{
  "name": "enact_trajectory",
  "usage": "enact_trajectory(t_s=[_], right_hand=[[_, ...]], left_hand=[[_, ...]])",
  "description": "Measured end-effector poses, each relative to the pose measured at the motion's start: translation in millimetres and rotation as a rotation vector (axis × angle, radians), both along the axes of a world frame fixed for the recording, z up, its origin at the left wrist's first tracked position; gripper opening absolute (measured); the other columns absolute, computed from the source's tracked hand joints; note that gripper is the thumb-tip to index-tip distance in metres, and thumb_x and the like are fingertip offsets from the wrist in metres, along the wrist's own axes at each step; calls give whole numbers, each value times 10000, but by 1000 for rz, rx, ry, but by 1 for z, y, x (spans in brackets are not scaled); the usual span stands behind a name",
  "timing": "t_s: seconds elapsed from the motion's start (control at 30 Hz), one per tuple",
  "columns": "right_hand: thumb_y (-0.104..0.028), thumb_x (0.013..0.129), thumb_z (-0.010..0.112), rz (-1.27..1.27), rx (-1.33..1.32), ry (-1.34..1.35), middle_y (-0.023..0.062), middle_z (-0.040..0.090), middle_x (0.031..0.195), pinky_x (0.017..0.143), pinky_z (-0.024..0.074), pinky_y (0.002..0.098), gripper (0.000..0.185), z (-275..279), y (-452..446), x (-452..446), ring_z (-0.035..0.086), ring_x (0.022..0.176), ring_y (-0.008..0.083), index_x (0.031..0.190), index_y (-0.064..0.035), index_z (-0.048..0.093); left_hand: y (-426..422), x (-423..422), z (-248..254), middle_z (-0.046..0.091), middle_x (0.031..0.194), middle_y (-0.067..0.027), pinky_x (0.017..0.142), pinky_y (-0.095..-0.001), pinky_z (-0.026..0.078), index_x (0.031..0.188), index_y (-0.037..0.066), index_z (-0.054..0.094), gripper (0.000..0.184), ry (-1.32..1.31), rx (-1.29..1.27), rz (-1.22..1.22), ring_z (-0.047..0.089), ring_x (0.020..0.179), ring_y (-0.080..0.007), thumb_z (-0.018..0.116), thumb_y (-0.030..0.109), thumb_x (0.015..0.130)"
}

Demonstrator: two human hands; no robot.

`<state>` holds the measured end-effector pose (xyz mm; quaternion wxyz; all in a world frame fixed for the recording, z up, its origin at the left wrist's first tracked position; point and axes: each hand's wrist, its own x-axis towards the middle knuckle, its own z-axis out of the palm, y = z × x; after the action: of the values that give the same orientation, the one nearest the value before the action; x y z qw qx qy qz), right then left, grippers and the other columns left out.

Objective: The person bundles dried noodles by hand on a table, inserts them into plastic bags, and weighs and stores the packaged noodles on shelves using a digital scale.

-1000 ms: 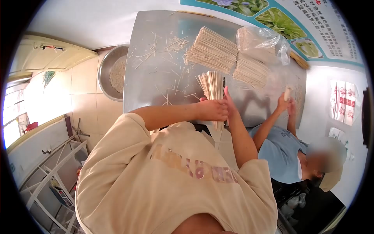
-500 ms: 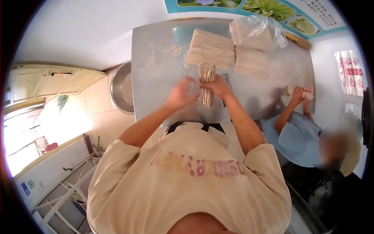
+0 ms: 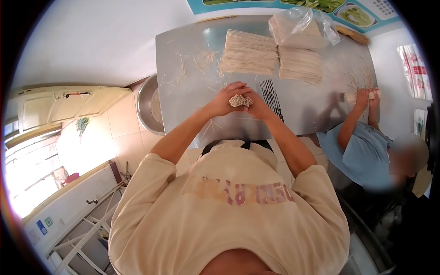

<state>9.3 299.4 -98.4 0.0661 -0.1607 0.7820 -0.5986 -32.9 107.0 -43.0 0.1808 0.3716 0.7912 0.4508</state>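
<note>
Between my two hands stands a bundle of dried noodles (image 3: pixel 240 101), thin beige strands with their cut ends facing up at the camera. My left hand (image 3: pixel 222 101) is closed around its left side, its fingers reaching over the far side. Around the right side wraps my right hand (image 3: pixel 259 106), fingertips meeting the left ones. The hands hide most of the bundle's length. Just right of them, a black-striped strip (image 3: pixel 271 98) lies on the metal table (image 3: pixel 183 105). Beyond are two stacks of long strands, a left stack (image 3: pixel 250 52) and a right stack (image 3: pixel 300 64).
A clear plastic bag (image 3: pixel 293 27) covers part of the right stack. Loose strands (image 3: pixel 201 59) are scattered at the table's left. A metal basin (image 3: pixel 149 105) stands beyond the left edge. At the right, a co-worker in a blue top (image 3: pixel 360 149) grips another bundle (image 3: pixel 353 96).
My left hand has come in from the side and closed on the bundle. The bundle has tipped from lying lengthwise to end-up, nearer me and clear of the stack. The view has shifted slightly.
</note>
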Motion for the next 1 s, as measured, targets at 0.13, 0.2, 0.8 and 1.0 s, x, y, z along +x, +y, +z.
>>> enact_trajectory(t_s=[0.13, 0.2, 0.8, 1.0], right_hand=[[-144, 733, 814, 27, -22, 31, 133, 661, 1204, 968, 498, 414, 391, 32, 6, -5, 596, 1108, 365, 1104, -113, 694], [-163, 744, 821, 64, 115, 60, 132, 664, 1203, 958, 503, 413, 398, 39, 0, -8, 604, 1095, 358, 1118, -118, 693], [-97, 827, 779, -144, -478, -223, 90, 664, 1092, 847, 543, 340, 410, 156, -13, -57, 655, 973, 200, 1183, 9, 607], [11, 814, 707, -394, -885, -454, 109, 664, 908, 785, 560, 339, 273, 150, -14, -92, 682, 868, 236, 1075, 2, 630]], left_hand=[[-9, -13, 2, 478, 1480, -132, 1157, -478, 324, 1412, 207, 551, 698, 7, -4, -63, 413, 1385, -364, 814, 358, 784], [-9, -17, 6, 474, 1484, -131, 1156, -486, 322, 1421, 213, 541, 707, 41, -48, -81, 406, 1390, -364, 808, 381, 789], [4, -73, 137, 314, 1579, -177, 1191, -480, 311, 1580, 138, 199, 1217, -23, 134, 58, 333, 1440, -363, 839, 593, 650], [11, -14, 87, 625, 1254, -226, 958, -425, 508, 1484, 23, 331, 1019, -219, -233, 317, 642, 1127, -334, 881, 366, 698]])
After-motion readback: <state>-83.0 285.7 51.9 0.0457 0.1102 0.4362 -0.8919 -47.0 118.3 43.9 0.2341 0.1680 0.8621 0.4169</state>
